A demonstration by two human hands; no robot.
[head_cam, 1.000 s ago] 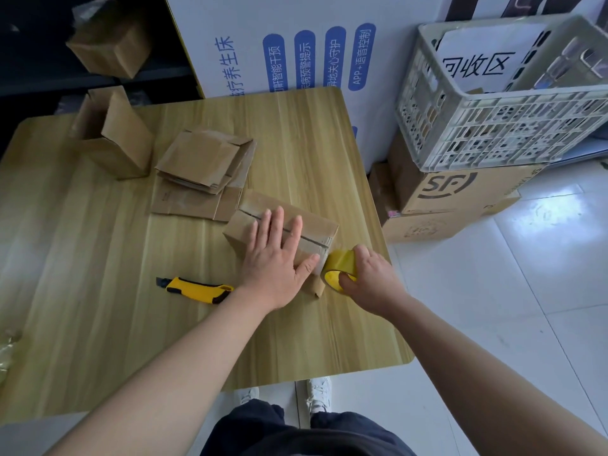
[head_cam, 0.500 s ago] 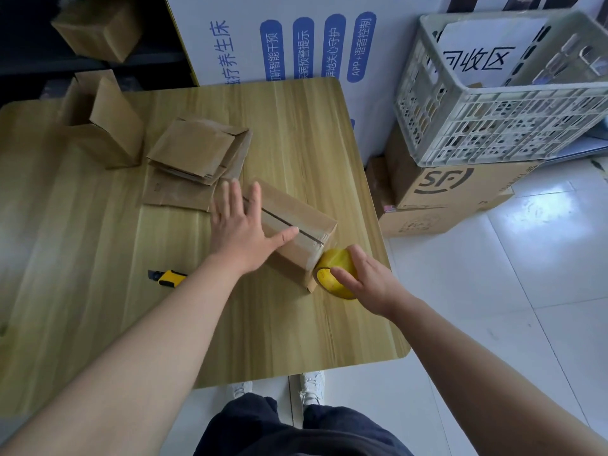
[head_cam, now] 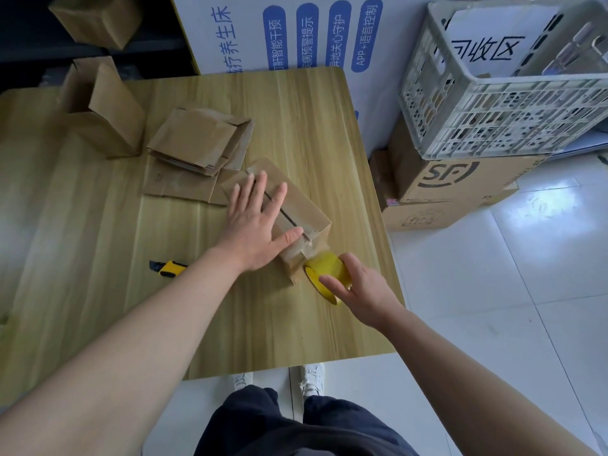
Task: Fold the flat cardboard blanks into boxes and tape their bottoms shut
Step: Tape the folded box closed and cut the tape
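A folded brown cardboard box [head_cam: 304, 213] lies on the wooden table [head_cam: 98, 258], its bottom seam facing up. My left hand [head_cam: 256, 222] presses flat on the box with fingers spread, thumb near the seam's near end. My right hand [head_cam: 358, 291] grips a yellow tape roll [head_cam: 325, 269] right at the box's near end, with tape stuck on that end. A stack of flat cardboard blanks [head_cam: 197, 149] lies behind the box. A finished open box [head_cam: 105, 110] stands at the far left.
A yellow utility knife [head_cam: 167, 267] lies on the table left of my left forearm. Off the right table edge stand SF cardboard cartons [head_cam: 454, 189] with a grey plastic crate [head_cam: 500, 93] on top. A white printed board leans behind the table.
My left hand has slid further along the box top. The box has turned so that its near end points at the tape roll, and my right hand has brought the roll up to that end.
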